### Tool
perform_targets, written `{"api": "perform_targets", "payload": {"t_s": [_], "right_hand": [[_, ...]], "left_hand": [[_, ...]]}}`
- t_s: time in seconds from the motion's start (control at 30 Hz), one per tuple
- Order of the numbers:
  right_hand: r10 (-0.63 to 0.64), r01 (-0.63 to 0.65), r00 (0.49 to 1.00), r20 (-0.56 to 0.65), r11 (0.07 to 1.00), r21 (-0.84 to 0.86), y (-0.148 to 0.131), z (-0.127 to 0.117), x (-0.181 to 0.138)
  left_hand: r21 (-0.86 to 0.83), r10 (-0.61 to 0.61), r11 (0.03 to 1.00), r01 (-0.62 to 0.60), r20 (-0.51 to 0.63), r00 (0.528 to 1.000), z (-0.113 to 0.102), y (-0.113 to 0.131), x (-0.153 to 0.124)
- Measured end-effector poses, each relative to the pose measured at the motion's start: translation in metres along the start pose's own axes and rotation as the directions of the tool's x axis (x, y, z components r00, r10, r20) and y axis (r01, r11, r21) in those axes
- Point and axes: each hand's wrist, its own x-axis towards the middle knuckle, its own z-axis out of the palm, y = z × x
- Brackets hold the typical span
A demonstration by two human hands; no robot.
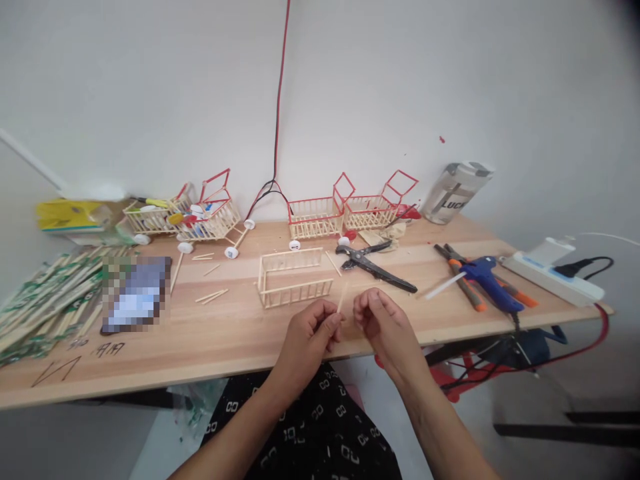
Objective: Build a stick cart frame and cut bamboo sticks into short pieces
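Observation:
Between the thumb and fingers of my left hand (316, 331) a short thin wooden stick (343, 298) points upward. My right hand (383, 325) is just to the right, its fingers curled and pressed together; whether anything small sits in them is hidden. Behind my left hand stands a small rail frame of wooden sticks (296, 293) on the wooden table (240, 337). One loose stick (334, 263) lies at its right, near black pliers (376, 265).
Model carts (213, 220) and red-trimmed baskets (316, 219) line the wall. A blue glue gun (487, 280), orange-handled pliers (467, 283) and a power strip (555, 277) are at right. Wrapped chopsticks (55, 300), a pixelated phone (136, 293) and loose sticks (213, 296) lie left.

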Motion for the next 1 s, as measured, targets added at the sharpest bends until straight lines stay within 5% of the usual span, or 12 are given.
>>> {"api": "perform_targets", "payload": {"t_s": [0.13,0.43,0.7,0.83,1.0], "right_hand": [[-0.023,0.021,0.998,0.065,0.999,0.039,-0.001,-0.003,-0.001],[-0.027,0.054,0.997,0.078,0.93,-0.363,-0.001,0.004,-0.006],[0.005,0.043,0.994,0.112,0.903,-0.427,-0.01,0.006,-0.004],[0.001,0.045,0.996,0.091,0.867,-0.496,-0.023,-0.005,0.015],[0.009,0.055,0.993,0.115,0.837,-0.544,-0.045,-0.007,0.059]], "left_hand": [[-0.04,0.026,0.999,-0.026,0.011,1.0,-0.001,-0.003,-0.001],[-0.074,-0.001,0.997,0.0,-0.014,1.0,0.001,-0.004,-0.001],[0.063,-0.04,0.997,0.041,-0.014,0.999,0.004,0.002,0.0],[0.445,0.145,0.884,-0.145,0.033,0.989,-0.017,0.028,-0.011],[0.691,0.505,0.627,-0.359,-0.009,0.863,-0.069,0.094,-0.017]]}}
